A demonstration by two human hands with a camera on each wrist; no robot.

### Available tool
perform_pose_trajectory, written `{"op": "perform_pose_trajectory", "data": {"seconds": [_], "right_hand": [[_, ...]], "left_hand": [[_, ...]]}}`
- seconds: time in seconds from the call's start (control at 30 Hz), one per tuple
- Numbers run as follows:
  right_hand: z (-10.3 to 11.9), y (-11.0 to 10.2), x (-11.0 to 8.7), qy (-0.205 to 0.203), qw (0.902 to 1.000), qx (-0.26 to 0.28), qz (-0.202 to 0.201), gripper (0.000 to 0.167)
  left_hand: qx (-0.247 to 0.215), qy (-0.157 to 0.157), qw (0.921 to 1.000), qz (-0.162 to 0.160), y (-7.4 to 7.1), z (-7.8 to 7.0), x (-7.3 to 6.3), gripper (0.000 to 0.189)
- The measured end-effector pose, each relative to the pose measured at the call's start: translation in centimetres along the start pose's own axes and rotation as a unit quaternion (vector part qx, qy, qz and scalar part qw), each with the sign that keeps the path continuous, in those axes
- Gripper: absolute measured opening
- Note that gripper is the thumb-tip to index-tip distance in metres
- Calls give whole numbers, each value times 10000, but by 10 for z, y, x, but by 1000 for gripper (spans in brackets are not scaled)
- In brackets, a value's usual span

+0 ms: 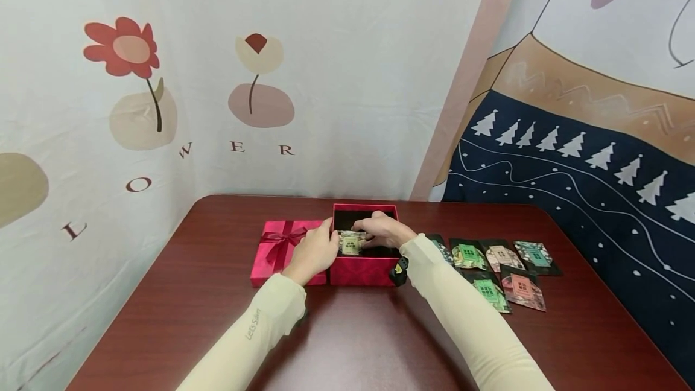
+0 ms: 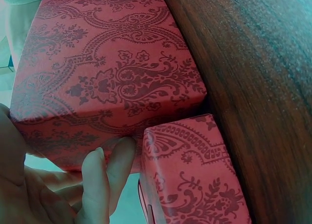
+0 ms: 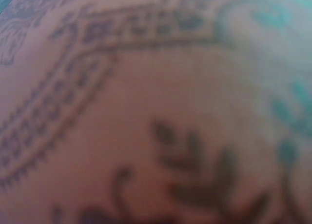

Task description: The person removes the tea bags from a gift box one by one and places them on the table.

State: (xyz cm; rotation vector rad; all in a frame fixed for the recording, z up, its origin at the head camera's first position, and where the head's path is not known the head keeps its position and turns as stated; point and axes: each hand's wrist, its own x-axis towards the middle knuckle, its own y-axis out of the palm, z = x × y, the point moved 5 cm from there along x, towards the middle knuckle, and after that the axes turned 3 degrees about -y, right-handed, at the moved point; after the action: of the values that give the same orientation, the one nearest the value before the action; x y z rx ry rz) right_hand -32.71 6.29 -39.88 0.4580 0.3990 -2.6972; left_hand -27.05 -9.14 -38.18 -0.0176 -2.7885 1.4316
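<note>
A red patterned gift box (image 1: 361,271) stands without its lid on the table, its dark inside showing. My left hand (image 1: 317,253) rests against its left wall; in the left wrist view the fingers (image 2: 95,185) lie along the red side. Inside the box, my right hand (image 1: 384,231) pinches the right end of a small packet (image 1: 350,243) with a yellow-green label, its fingertips partly hidden. The right wrist view is filled by a blurred close-up of the box's patterned wall (image 3: 146,97).
Left of the box lies its red lid (image 1: 269,258) with a dark red ribbon bow (image 1: 285,237). To the right, several packets with green, pink and teal labels lie on the brown table (image 1: 217,294), among them a pink-labelled packet (image 1: 522,287). A printed cloth (image 1: 347,77) hangs behind.
</note>
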Motion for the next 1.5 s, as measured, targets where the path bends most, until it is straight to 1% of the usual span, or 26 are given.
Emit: {"op": "perform_pose_trajectory", "data": {"seconds": [0.03, 0.07, 0.17, 0.2, 0.23, 0.3, 0.43, 0.53, 0.77, 0.83, 0.93, 1.03, 1.13, 1.23, 1.43, 1.5], "right_hand": [[0, -1, 0, 35, 9999, -127, -72, 17], [-1, -2, 0, 79, 9996, -249, -134, 23], [-3, -3, -1, 202, 9975, -583, -348, 53], [-3, -4, -1, 218, 9970, -645, -373, 58], [-3, -3, -1, 214, 9967, -688, -371, 59], [-2, -3, -1, 196, 9965, -731, -369, 69], [-2, -3, -1, 166, 9957, -849, -323, 71], [-3, -4, 0, 191, 9966, -747, -300, 70], [-4, -2, 3, 260, 9994, -207, -52, 44], [-4, -3, 3, 258, 9996, -113, -81, 43], [-4, -4, 2, 238, 9995, -40, -191, 47], [-4, -5, 3, 222, 9993, -91, -273, 51], [-4, -6, 4, 233, 9990, -153, -336, 51], [-4, -7, 6, 265, 9990, -53, -367, 51], [-5, -8, 7, 343, 9983, 163, -444, 68], [-5, -7, 8, 327, 9981, 251, -463, 72]], "left_hand": [[3, -2, 10000, 3, 0, 0, 0, 53], [3, -10, 10000, 7, 0, 0, 0, 53], [18, -40, 10000, 48, 1, 1, 0, 53], [19, -48, 10000, 61, 1, 1, 0, 54], [13, -53, 10000, 75, 1, 1, 0, 54], [-3, -62, 9999, 90, 1, 1, 0, 54], [-35, -62, 9999, 99, 1, 1, 0, 53], [-24, -56, 9999, 89, 2, 1, 0, 53], [48, -91, 9999, 53, 3, 2, 2, 53], [45, -101, 9999, 67, 3, 2, 2, 53], [39, -102, 9999, 83, 3, 2, 2, 53], [44, -106, 9999, 86, 3, 2, 2, 53], [54, -97, 9999, 96, 3, 1, 2, 54], [46, -72, 9999, 96, 2, 1, 2, 54], [30, -54, 9999, 85, 2, 1, 2, 54], [22, -54, 10000, 79, 2, 1, 2, 54]]}}
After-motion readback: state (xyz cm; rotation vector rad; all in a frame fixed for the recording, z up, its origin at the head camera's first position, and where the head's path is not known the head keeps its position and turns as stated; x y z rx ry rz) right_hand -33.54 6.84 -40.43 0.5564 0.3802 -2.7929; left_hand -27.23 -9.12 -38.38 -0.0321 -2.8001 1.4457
